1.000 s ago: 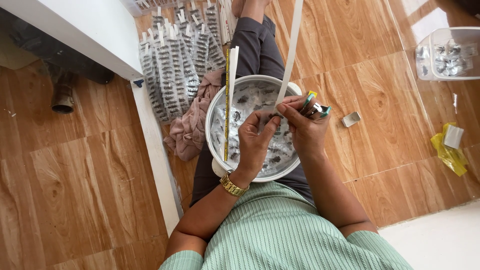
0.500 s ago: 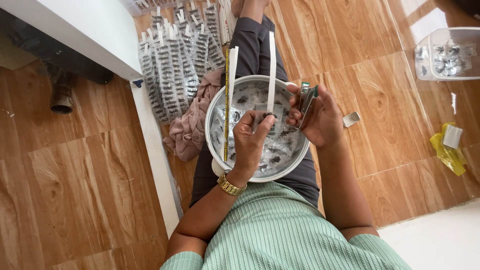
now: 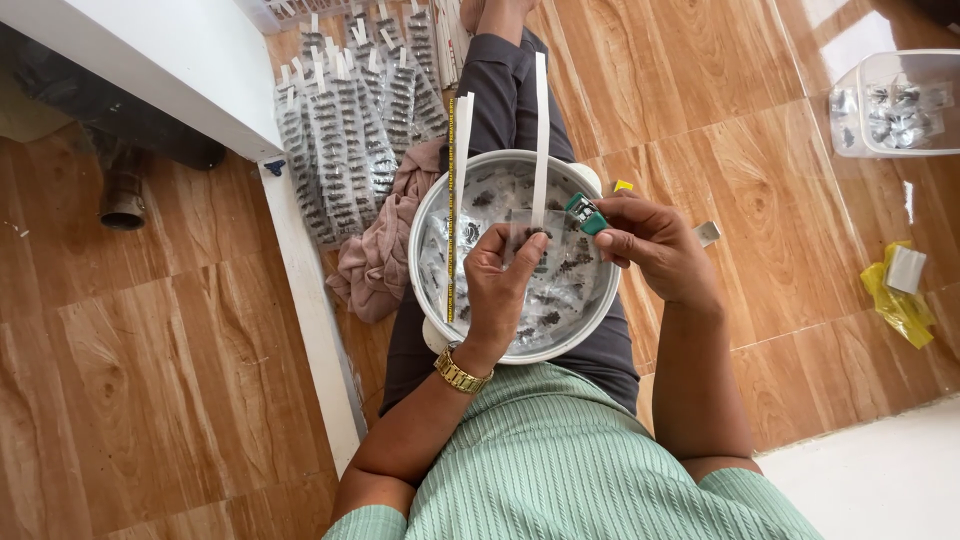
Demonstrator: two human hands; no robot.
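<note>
At the far left a dark pipe (image 3: 122, 195) lies on the glossy wood-grain floor (image 3: 150, 380) under a white ledge (image 3: 170, 60) with a flat, matte face. Right of it, rows of long clear strips (image 3: 345, 140) packed with small dark pieces lie side by side on the floor, their white paper ends pointing up the frame. A crumpled dusty-pink cloth (image 3: 375, 265) rests against the person's dark trouser leg, touching the round white bowl (image 3: 515, 255) that sits on the lap. The bowl has a smooth rim and is filled with shiny clear packets of dark bits. A narrow pale strip with a yellow edge (image 3: 458, 200) stands propped in the bowl's left half. The left hand (image 3: 500, 285), a gold link watch (image 3: 461, 372) on its wrist, hovers over the bowl's middle, pinching the lower end of a thin white paper strip (image 3: 540, 140) together with a small clear packet (image 3: 527, 232); the strip rises straight up past the rim. Just right of it, the right hand (image 3: 655, 245) is closed on a small green stapler (image 3: 585, 214) whose nose points at the packet. Farther right, a clear plastic box (image 3: 890, 105) holds glinting packets, and a yellow crumpled bag (image 3: 900, 295) lies on the floor near the white tile edge.
</note>
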